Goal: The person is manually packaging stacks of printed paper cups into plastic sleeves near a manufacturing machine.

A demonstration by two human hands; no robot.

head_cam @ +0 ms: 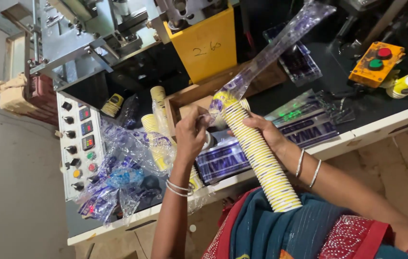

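Both hands work at the top of a long stack of nested white-and-yellow paper cups (259,153), its base resting against the lap. Right hand (266,132) wraps around the stack; left hand (190,136) pinches the mouth of a narrow clear plastic sleeve (273,48) stretching up and away. Sliding goes best with the sleeve mouth held wide and the stack straight. Loose crumpled clear plastic bags (122,177) lie left of the left hand.
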